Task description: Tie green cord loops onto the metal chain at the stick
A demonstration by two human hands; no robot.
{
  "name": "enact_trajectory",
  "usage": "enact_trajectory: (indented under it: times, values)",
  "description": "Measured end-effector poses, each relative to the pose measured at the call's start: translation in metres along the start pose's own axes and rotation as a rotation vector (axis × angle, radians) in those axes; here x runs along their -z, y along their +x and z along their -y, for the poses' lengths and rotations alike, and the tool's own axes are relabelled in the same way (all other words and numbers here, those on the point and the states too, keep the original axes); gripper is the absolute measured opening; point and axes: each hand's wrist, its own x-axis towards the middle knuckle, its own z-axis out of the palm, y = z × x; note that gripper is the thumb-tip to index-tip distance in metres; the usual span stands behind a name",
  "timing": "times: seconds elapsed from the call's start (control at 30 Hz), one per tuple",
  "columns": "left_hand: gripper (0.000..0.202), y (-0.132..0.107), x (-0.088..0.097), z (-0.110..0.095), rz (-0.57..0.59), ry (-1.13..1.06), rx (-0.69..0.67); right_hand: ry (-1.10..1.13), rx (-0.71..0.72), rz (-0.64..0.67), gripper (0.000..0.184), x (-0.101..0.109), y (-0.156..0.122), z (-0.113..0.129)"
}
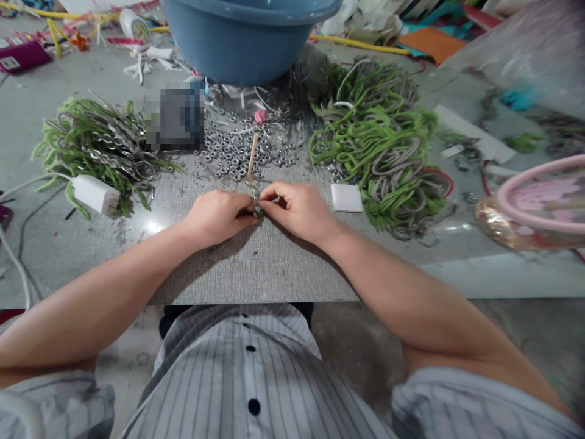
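My left hand (pixel 222 213) and my right hand (pixel 295 210) meet at the middle of the table, fingertips pinched close together. Between them shows a small metal piece (pixel 255 194), with a bit of green below the fingertips; its exact kind is too small to tell. A thin wooden stick (pixel 252 157) rises just beyond the fingers. Behind it lies a loose heap of small metal rings (pixel 233 160). To the right is a tangled pile of green and grey cords (pixel 379 140). Another bundle of green cords (pixel 73 131), with shiny metal parts, lies left.
A large blue basin (pixel 251 46) stands behind the rings. A blurred dark box (pixel 180 119) is left of them. A white adapter (pixel 95 194) with a cable lies left, a white pad (pixel 346 198) right. A pink-rimmed object (pixel 507 201) sits far right.
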Motion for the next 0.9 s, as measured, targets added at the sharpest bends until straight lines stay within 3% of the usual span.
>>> enact_trajectory:
  times: [0.3,0.5,0.9]
  values:
    - [0.021,0.0,0.0,0.002,-0.04,-0.121,-0.028,-0.216,0.106,0.131,0.023,0.002,-0.002,0.0]
    - [0.019,0.0,0.001,0.002,-0.036,-0.207,-0.012,-0.272,0.093,0.235,0.016,0.01,-0.003,0.002]
    - [0.023,0.001,0.0,0.0,-0.018,-0.103,0.016,-0.367,0.048,0.24,0.023,0.006,-0.002,0.011]
